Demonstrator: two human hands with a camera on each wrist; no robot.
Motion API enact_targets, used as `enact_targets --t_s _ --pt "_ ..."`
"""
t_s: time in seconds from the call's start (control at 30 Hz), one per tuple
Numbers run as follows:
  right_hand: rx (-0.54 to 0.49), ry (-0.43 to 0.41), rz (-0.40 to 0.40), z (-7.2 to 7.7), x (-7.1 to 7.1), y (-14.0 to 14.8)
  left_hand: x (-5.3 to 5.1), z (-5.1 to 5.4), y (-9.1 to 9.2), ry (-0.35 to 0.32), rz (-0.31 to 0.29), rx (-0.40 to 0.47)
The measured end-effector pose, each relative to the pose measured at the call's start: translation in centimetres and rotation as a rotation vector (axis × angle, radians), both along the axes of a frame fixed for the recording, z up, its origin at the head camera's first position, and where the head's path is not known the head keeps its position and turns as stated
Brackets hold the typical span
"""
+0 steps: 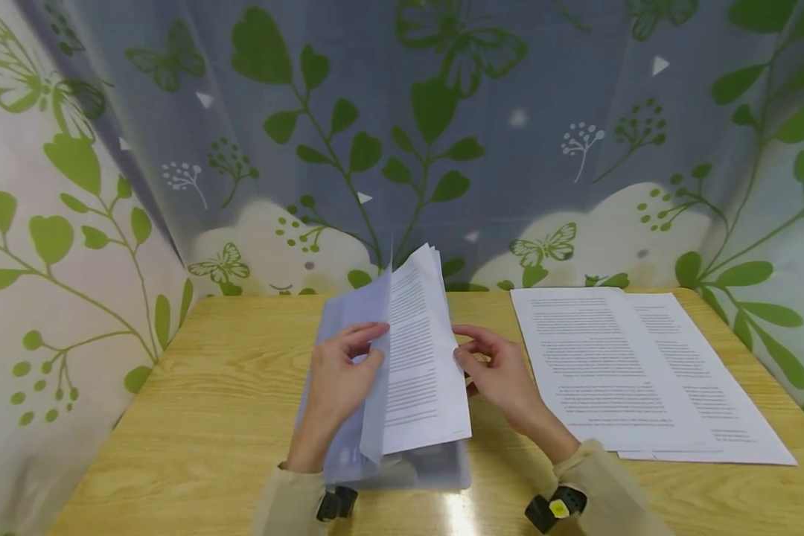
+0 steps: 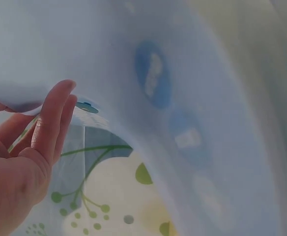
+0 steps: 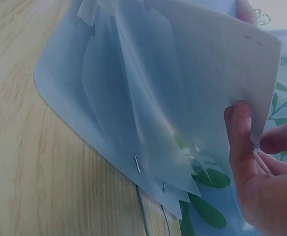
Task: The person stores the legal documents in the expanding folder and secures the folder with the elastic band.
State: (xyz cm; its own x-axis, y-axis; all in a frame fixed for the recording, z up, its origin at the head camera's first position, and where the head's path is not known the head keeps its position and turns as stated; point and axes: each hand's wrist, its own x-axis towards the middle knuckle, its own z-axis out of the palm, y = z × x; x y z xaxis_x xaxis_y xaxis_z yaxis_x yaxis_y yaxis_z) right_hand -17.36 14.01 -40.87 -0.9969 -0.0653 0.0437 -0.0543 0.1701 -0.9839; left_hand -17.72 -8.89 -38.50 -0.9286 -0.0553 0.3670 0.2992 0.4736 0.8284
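A translucent bluish plastic folder [image 1: 342,454] stands partly open on the table, its cover lifted. My left hand [image 1: 338,376] pinches the cover's edge between thumb and fingers; the left wrist view also shows that hand [image 2: 30,157] on the pale cover [image 2: 104,54]. Inside the folder, printed sheets [image 1: 412,357] are raised at a tilt. Their right edge is pinched by my right hand [image 1: 505,376]. In the right wrist view the right hand [image 3: 261,167] grips a sheet's edge [image 3: 207,64], with other sheets fanned out behind and staples visible along them.
Two overlapping piles of printed paper [image 1: 596,365] lie flat at the right of the wooden table [image 1: 194,417]. A curtain [image 1: 375,149] with leaves and butterflies hangs along the back and both sides.
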Motion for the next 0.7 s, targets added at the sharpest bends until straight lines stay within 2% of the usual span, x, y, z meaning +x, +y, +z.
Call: enact_targets --t_s 0.47,0.7 --pt "-0.033 -0.013 0.050 -0.1 -0.1 -1.1 -0.1 -0.1 0.1 0.021 0.018 -0.003" --pt "-0.033 -0.028 0.035 -0.3 -0.1 -1.3 0.0 -0.2 0.1 0.020 0.016 -0.002"
